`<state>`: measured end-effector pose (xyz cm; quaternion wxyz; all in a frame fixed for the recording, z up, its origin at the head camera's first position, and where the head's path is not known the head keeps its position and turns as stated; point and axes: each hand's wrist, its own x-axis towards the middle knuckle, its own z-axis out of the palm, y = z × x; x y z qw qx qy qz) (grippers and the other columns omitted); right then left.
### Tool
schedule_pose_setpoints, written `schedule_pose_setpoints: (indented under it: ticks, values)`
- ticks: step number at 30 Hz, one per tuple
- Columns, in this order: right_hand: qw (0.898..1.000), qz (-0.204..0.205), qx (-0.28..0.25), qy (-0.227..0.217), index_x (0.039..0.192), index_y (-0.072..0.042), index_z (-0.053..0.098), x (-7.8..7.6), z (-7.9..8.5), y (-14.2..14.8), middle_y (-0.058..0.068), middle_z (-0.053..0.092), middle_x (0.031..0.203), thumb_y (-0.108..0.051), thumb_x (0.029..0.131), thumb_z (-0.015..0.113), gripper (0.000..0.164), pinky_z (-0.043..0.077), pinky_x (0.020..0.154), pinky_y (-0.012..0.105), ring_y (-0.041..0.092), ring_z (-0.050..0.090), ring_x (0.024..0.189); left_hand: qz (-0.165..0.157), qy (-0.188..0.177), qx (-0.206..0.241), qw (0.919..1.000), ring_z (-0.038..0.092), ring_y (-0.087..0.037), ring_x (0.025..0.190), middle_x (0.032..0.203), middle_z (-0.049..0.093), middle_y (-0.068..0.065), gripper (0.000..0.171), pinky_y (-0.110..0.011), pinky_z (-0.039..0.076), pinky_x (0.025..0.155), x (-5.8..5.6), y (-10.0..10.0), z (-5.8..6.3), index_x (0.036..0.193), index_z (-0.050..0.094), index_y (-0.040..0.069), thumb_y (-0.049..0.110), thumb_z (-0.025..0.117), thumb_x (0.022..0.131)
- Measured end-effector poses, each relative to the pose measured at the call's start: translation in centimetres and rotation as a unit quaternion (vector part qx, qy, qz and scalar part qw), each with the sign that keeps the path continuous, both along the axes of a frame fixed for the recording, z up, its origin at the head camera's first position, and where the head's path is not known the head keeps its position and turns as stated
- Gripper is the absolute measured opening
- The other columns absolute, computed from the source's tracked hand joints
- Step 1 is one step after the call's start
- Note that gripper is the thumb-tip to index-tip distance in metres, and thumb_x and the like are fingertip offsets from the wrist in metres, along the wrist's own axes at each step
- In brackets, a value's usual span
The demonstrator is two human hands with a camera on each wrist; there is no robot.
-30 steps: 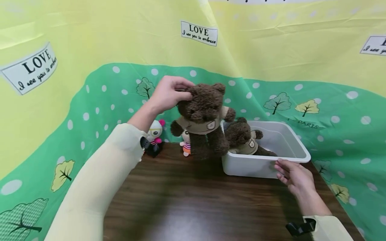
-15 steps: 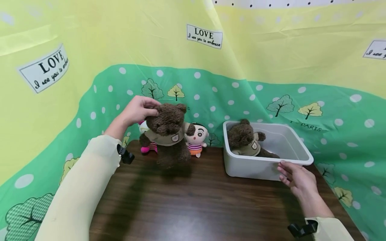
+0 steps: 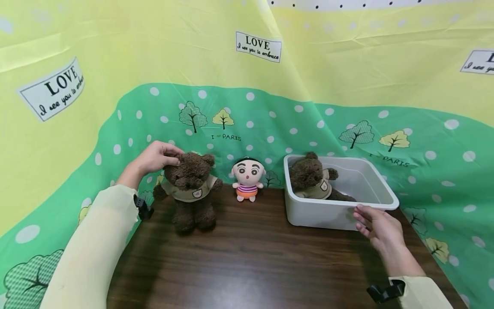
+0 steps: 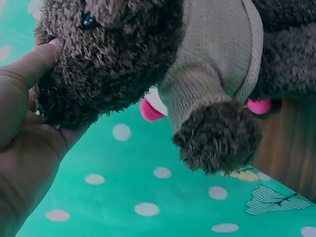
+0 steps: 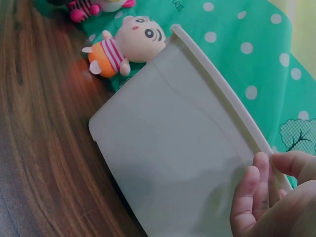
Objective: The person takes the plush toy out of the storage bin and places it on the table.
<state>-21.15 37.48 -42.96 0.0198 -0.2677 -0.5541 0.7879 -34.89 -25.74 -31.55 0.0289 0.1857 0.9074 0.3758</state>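
Observation:
My left hand grips a brown teddy bear in a beige knitted top by the side of its head. The bear is upright at the table's left, feet at the tabletop. In the left wrist view, my thumb presses into the fur of its head. At the right, my right hand holds the front rim of a grey plastic bin, thumb at the rim and fingers along the outer wall. A second teddy bear in the same top leans inside the bin's left end.
A small plush doll with striped shirt and orange shorts sits against the back curtain, between bear and bin. Another doll with pink parts shows in the right wrist view; the left bear hides it from the head. Brown wood tabletop lies in front.
My left hand has carried the teddy bear left and down from beside the bin to the table's left, uncovering the striped doll and covering the other. My right hand has stayed at the bin's rim.

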Motion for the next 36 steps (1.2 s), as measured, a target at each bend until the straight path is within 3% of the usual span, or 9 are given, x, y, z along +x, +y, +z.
schedule_pose_setpoints:
  ticks: [5,13,21,25,29,32,36]
  values:
    - [1.0,0.004,-0.002,0.005,0.081,-0.022,0.079,0.0,0.0,-0.1,-0.005,0.078,0.079,-0.021,0.09,0.081,0.009,0.06,0.06,0.031,0.008,0.074,0.073,-0.012,-0.011,-0.015,0.9998,0.063,-0.038,0.122,0.131,0.068,-0.021,0.034,-0.049,0.055,0.097,-0.1,-1.2,-1.2,0.131,0.069,0.0,0.007,0.069,0.097]
    - [1.0,0.006,-0.002,-0.002,0.08,-0.022,0.079,-0.1,-0.1,-0.3,-0.006,0.078,0.078,-0.022,0.09,0.082,0.01,0.06,0.06,0.03,0.008,0.074,0.072,-0.02,-0.016,-0.016,0.9996,0.064,-0.037,0.12,0.128,0.07,-0.021,0.031,-0.028,0.056,0.087,-0.1,-3.0,-2.0,0.126,0.071,-0.001,0.003,0.069,0.096]
    - [1.0,-0.003,0.008,0.002,0.081,-0.022,0.078,0.0,0.3,-0.3,-0.005,0.078,0.078,-0.022,0.09,0.082,0.01,0.06,0.06,0.031,0.008,0.074,0.072,-0.052,-0.024,-0.042,0.9975,0.067,-0.037,0.115,0.125,0.071,-0.022,0.03,-0.042,0.058,0.092,-0.1,-3.3,-2.3,0.123,0.073,-0.001,0.002,0.071,0.094]
    - [1.0,-0.005,0.007,0.001,0.081,-0.022,0.078,-0.1,0.2,-0.2,-0.005,0.078,0.078,-0.022,0.09,0.082,0.01,0.061,0.06,0.031,0.009,0.074,0.072,-0.061,-0.012,-0.084,0.9945,0.069,-0.036,0.107,0.121,0.072,-0.023,0.031,-0.046,0.059,0.087,-0.3,-3.0,-2.8,0.123,0.072,-0.004,-0.002,0.07,0.093]
    - [1.0,0.001,0.005,0.0,0.081,-0.022,0.079,0.0,0.0,0.0,-0.006,0.078,0.078,-0.022,0.09,0.082,0.01,0.061,0.061,0.031,0.008,0.074,0.073,-0.073,0.014,-0.154,0.9853,0.066,-0.041,0.11,0.121,0.071,-0.023,0.033,-0.054,0.056,0.092,-0.5,-2.4,-3.6,0.125,0.071,-0.003,-0.002,0.071,0.092]
    - [1.0,0.006,0.004,0.005,0.081,-0.022,0.079,0.1,-0.1,0.0,-0.006,0.078,0.079,-0.022,0.09,0.081,0.01,0.06,0.061,0.03,0.008,0.074,0.073,-0.067,0.032,-0.192,0.9787,0.062,-0.047,0.119,0.124,0.07,-0.023,0.035,-0.064,0.037,0.113,-0.6,-1.7,-4.0,0.126,0.071,-0.002,-0.004,0.07,0.091]
    - [1.0,0.006,0.001,0.009,0.081,-0.022,0.079,0.1,-0.1,0.0,-0.006,0.078,0.079,-0.022,0.09,0.082,0.009,0.06,0.06,0.03,0.008,0.074,0.073,-0.047,0.041,-0.212,0.9753,0.056,-0.051,0.127,0.126,0.069,-0.024,0.035,-0.07,0.004,0.121,-0.8,-1.2,-4.4,0.124,0.072,-0.001,-0.006,0.069,0.09]
